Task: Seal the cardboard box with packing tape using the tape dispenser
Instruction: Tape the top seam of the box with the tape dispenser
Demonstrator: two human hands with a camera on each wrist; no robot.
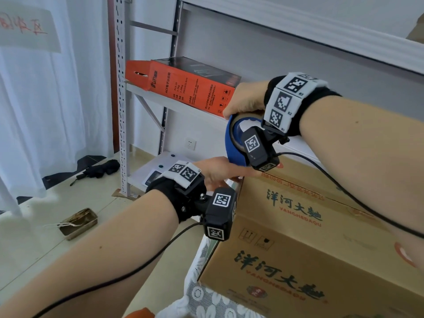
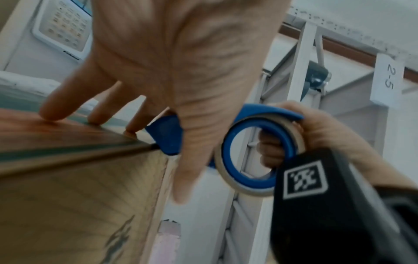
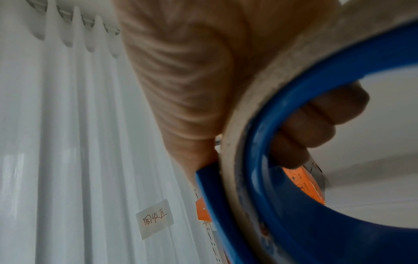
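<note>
Right hand (image 1: 246, 99) grips tape dispenser (image 1: 234, 143) at box (image 1: 298, 226) corner.

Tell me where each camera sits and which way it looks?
Head: on the head, looking down at both arms, cardboard box, shelf.
Left wrist: under the left hand, fingers flat on the box edge.
Right wrist: under the right hand, facing curtain.
All three share the blue tape dispenser.

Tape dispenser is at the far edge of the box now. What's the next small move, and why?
Probably tilt the tape dispenser so its blue front edge bites and cuts the tape. The right hand grips it through the ring at the cardboard box corner, while the left hand lies flat, fingers pressing the top there, seemingly pinning the strip.
</note>
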